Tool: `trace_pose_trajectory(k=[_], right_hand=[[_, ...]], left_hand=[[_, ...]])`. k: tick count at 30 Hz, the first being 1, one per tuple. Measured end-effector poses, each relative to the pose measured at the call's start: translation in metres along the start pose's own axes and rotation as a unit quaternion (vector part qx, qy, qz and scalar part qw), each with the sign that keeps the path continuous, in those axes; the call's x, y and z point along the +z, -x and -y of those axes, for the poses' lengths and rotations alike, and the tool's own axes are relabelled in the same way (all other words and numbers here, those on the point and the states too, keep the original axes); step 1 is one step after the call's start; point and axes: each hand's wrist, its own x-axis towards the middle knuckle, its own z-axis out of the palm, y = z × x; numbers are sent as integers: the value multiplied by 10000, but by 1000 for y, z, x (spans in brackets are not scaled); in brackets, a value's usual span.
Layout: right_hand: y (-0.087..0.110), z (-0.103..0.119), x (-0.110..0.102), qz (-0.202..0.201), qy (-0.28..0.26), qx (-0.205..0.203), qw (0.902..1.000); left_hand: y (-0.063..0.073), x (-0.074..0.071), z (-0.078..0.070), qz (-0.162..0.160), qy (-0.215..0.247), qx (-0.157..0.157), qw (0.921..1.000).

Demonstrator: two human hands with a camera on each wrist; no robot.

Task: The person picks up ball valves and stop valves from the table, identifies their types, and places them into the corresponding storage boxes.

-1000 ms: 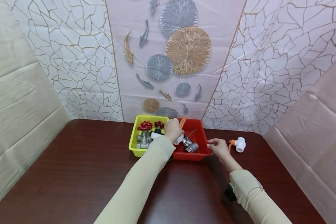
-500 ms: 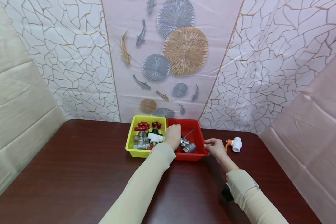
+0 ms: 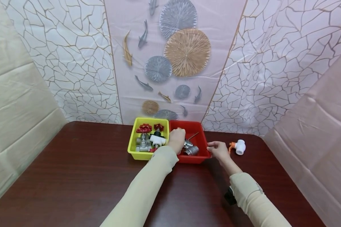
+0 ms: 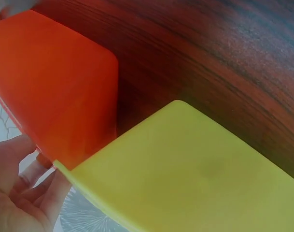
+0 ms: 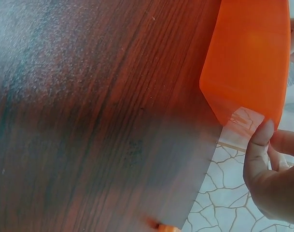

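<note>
My left hand (image 3: 176, 140) is at the left side of the red bin (image 3: 197, 160) and hides what lies under it. In the left wrist view, a bit of orange handle (image 4: 43, 160) shows between its thumb and fingers; it belongs to a white plastic ball valve, mostly hidden now. Beside the hand in the red bin lie a metal valve (image 3: 187, 143) and a grey metal fitting (image 3: 192, 150). My right hand (image 3: 219, 150) pinches the right rim of the red bin, thumb outside, as the right wrist view shows.
A yellow bin (image 3: 133, 138) touches the red bin's left side. It holds metal valves with red handwheels (image 3: 144, 127) and a white fitting (image 3: 157, 140). Right of my right hand, a white valve with an orange handle (image 3: 240, 147) lies on the dark wooden table (image 3: 74, 176).
My left hand has lowered the white ball valve with the orange handle into the red bin's left part, and the valve is now hidden from the head view. My right hand stays at the rim.
</note>
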Motion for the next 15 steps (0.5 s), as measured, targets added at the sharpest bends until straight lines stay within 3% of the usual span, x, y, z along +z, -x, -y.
trace_pose_trajectory(k=[9,15], right_hand=[[0,-3,0,18,-94,23,10000],[0,-5,2,-104,21,-82,9999]], left_hand=[[0,0,9,7,309,181,9994],[1,-3,20,223,1111,42,9936]])
